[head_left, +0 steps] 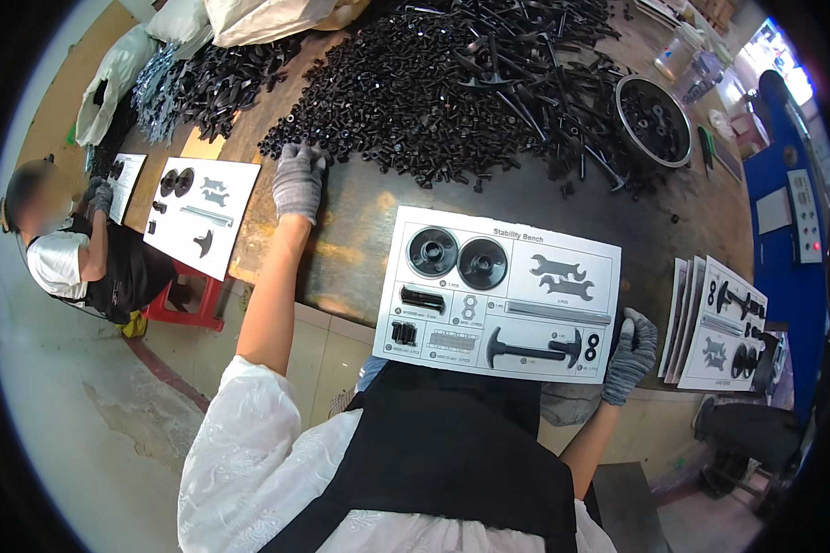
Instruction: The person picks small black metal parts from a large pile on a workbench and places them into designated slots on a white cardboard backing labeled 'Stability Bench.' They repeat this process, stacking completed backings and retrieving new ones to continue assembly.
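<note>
A white card (549, 238) showing two black round knobs, wrenches, a grey bar, bolts and a T-shaped handle lies at the table's near edge, partly over my apron. My right hand (631, 358), in a grey knit glove, is closed at the card's lower right edge; some of its fingers are hidden. Farther left, my gloved left hand (298, 184) reaches to the near edge of a big heap of small black bolts (387, 101). Its fingers are bent and close together, and whatever they may hold is hidden.
Black handles (526, 101) pile up at the back right, beside a round metal-rimmed tray (653, 120). Several similar cards (724, 323) stand at the right edge. Another card (203, 214) lies left, near a seated co-worker (74, 244). White sacks (115, 78) stand at the far left.
</note>
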The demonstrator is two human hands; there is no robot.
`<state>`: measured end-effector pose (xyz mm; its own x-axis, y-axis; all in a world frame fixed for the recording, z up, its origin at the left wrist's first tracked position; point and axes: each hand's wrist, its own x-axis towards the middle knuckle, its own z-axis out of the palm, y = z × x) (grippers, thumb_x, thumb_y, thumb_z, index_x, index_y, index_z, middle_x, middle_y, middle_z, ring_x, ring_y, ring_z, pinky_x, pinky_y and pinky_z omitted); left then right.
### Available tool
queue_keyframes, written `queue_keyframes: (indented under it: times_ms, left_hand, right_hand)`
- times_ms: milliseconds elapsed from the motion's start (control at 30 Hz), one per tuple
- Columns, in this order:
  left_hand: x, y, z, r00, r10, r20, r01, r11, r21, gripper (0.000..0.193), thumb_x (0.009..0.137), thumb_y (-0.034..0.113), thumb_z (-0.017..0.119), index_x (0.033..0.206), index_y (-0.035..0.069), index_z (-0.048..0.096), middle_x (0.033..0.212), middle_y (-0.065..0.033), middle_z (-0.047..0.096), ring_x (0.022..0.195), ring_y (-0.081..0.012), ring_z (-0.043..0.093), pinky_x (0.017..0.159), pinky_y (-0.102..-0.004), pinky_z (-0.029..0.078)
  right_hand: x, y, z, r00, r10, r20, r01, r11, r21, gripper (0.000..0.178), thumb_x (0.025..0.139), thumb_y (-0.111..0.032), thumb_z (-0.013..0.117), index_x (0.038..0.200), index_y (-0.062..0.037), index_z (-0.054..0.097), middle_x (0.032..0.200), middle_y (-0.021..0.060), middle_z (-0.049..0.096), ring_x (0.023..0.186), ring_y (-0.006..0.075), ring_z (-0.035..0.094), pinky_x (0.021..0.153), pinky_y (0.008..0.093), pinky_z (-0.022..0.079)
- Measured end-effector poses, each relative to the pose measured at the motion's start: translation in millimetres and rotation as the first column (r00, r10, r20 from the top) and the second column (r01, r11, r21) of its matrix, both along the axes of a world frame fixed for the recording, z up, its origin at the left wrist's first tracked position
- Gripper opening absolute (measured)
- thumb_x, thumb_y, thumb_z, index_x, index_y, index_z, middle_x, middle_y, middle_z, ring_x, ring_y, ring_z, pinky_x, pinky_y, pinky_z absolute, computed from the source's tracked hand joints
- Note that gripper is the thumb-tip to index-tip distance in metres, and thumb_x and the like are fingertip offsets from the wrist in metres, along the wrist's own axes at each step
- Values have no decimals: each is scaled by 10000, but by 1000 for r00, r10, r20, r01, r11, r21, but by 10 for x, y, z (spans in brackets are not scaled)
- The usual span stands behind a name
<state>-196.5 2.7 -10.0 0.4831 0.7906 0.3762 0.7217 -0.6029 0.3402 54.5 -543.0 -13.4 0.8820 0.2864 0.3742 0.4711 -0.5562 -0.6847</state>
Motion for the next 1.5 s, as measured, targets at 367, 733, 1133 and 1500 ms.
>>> queue_keyframes:
  times_ms: [367, 733, 1133, 1500]
  left_hand:
    - [-264, 184, 0, 965, -153, 215, 160, 987, -16, 239, 893, 25, 554, 1067, 96, 702, 1048, -145, 651, 996, -338, 638, 895, -398, 509]
    - [-476, 366, -104, 973, -158, 167, 165, 986, -30, 320, 843, -31, 572, 1137, 50, 671, 1112, -158, 644, 1002, -335, 639, 937, -383, 497]
    - [-169, 126, 60, 988, -154, -14, 150, 975, -167, 256, 797, 118, 741, 1031, 65, 651, 960, -153, 632, 876, -307, 638, 793, -399, 528]
    - [91, -1753, 597, 721, -626, 296, 689, 694, -212, 340, 742, 98, 712, 1054, 83, 577, 905, -82, 580, 878, -258, 603, 810, -402, 479]
  right_hand:
    - [-1, 6, -8, 1000, 3, -11, -3, 1000, 2, 145, 930, -104, 638, 1015, -34, 733, 990, 84, 675, 933, 199, 642, 850, 339, 508]
    - [-34, 50, 87, 1000, 15, -4, -15, 999, -30, 133, 931, -95, 635, 998, -23, 724, 981, 87, 671, 927, 207, 642, 850, 342, 507]
    - [-48, 55, 94, 1000, 11, -13, -11, 1000, -11, 146, 938, -114, 630, 1001, -19, 722, 986, 84, 677, 938, 208, 643, 870, 347, 500]
    - [-27, 40, 70, 1000, 16, 2, -16, 1000, 11, 134, 933, -71, 623, 1005, -12, 718, 976, 94, 684, 923, 216, 652, 861, 338, 510]
